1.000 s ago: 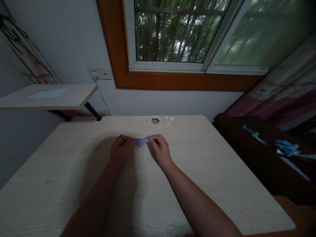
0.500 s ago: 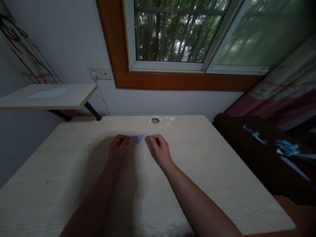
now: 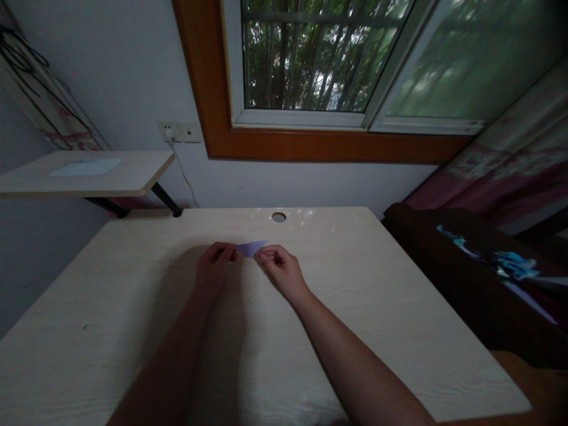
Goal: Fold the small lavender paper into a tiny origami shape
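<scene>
A small purple piece of paper [image 3: 249,247], roughly triangular in outline, is held over the far middle part of the desk. My left hand [image 3: 215,260] pinches its left corner between thumb and fingers. From the other side my right hand [image 3: 284,267] has its closed fingertips at the paper's lower right edge, and they appear to grip it there. The paper's upper right point sticks out beyond those fingertips. Both forearms rest low over the desk, and the inner fingers of each hand are partly hidden.
The pale wooden desk [image 3: 284,343] has a round cable hole [image 3: 279,217] near its back edge. A raised shelf [image 3: 133,171] with a white sheet [image 3: 86,167] stands at the left. Dark furniture [image 3: 444,284] holding blue items [image 3: 515,265] lies beyond the right edge.
My right hand has moved left and slightly nearer, bringing its fingertips to the paper's lower edge. The paper has shifted a little to the right; my left hand keeps its pinch.
</scene>
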Demonstrator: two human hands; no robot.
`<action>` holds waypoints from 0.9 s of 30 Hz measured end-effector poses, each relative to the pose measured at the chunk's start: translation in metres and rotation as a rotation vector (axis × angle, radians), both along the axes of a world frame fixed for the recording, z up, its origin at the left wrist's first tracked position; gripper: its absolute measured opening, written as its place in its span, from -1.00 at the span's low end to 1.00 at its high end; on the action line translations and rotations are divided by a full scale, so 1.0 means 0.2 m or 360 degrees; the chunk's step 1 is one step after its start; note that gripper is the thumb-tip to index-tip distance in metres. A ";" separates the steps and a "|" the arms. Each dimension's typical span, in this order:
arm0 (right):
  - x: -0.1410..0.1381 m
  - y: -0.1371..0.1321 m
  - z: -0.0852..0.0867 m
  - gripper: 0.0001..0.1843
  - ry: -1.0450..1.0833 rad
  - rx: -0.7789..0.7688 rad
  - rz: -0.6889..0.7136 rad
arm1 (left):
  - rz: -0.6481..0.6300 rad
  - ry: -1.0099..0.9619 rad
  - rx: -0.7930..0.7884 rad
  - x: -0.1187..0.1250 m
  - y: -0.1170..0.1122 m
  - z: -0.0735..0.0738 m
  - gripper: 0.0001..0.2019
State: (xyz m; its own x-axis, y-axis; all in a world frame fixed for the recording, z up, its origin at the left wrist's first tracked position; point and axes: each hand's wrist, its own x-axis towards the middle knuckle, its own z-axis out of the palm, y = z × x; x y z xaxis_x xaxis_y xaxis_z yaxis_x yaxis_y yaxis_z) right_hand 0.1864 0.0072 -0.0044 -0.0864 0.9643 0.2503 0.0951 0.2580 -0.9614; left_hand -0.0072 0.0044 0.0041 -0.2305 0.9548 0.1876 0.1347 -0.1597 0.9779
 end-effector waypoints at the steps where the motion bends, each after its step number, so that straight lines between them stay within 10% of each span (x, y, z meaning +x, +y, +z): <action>1: 0.00 0.00 0.00 -0.76 0.0004 0.0003 0.0002 | -0.0001 -0.0008 0.0001 0.00 0.00 0.00 -0.77; 27: 0.00 0.00 0.00 -0.71 0.0120 -0.0002 0.0036 | -0.0065 -0.0040 0.0010 0.01 0.00 0.01 -0.79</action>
